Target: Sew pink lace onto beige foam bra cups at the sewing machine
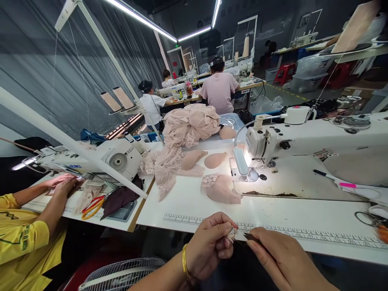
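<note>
At the table's front edge, my left hand (212,244) is closed, pinching a small pale bundle of thread or lace (230,234) between thumb and fingers. Just right of it, my right hand (280,254) is closed around small dark thread snips (251,237). Only their pointed tip shows, aimed at the bundle with a little space between. Past my hands lies a beige bra cup with lace (220,189), close to the needle area of the sewing machine (262,141). Behind it rest two plain foam cups (214,160) (190,159).
A heap of beige lace pieces (190,123) fills the table's back. A printed ruler (273,230) runs along the front edge. Left, a co-worker's hands (65,184) work at another machine, near orange-handled scissors (93,207). A fan (121,275) stands below. White-handled scissors (348,186) lie right.
</note>
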A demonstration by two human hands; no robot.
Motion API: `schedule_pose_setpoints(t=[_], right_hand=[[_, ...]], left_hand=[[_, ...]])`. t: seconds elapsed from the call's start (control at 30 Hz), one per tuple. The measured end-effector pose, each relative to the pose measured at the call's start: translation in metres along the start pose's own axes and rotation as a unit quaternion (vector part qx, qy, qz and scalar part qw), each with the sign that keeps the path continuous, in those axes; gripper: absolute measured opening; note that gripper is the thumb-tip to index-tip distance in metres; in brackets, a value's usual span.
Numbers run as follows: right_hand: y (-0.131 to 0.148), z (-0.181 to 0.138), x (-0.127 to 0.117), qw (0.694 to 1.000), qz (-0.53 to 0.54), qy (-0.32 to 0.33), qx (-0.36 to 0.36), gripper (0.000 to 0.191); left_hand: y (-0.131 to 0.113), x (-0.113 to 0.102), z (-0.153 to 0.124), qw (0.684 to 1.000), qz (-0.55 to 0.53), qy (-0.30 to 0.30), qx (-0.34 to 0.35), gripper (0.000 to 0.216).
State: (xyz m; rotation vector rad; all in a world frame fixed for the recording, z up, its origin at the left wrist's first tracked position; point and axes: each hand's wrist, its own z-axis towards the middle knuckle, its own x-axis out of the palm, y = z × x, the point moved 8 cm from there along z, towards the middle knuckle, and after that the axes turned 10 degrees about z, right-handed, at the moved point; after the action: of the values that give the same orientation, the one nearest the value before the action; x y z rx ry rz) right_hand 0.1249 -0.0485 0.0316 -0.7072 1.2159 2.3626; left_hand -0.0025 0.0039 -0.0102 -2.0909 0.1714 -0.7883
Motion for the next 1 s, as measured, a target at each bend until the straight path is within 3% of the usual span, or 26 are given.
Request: schedule_pose_setpoints(t=[0.3,0.47,0.67,0.87,1.0], right_hand=[[0.014,0.009,-0.007,0.995,-0.066,-0.062,-0.051,0.022],[0.017,0.008,-0.006,0.992,-0.087,-0.067,-0.066,0.024],[0.019,0.001,-0.002,0.984,-0.119,-0.090,-0.102,0.010],[0.009,-0.001,0.004,0.989,0.018,-0.117,-0.094,0.014],[0.000,0.002,0.013,0.988,0.133,-0.071,-0.032,0.019]], left_hand=[[0.005,0.003,0.003,1.000,-0.013,0.024,-0.006,0.028],[0.003,0.002,0.003,1.000,0.000,0.012,0.000,0.033],[0.006,0.005,0.002,1.000,-0.005,0.006,-0.008,0.034],[0.015,0.011,0.000,0.996,-0.057,0.042,-0.058,0.029],[0.011,0.007,0.000,1.000,0.005,0.016,-0.015,0.036]])
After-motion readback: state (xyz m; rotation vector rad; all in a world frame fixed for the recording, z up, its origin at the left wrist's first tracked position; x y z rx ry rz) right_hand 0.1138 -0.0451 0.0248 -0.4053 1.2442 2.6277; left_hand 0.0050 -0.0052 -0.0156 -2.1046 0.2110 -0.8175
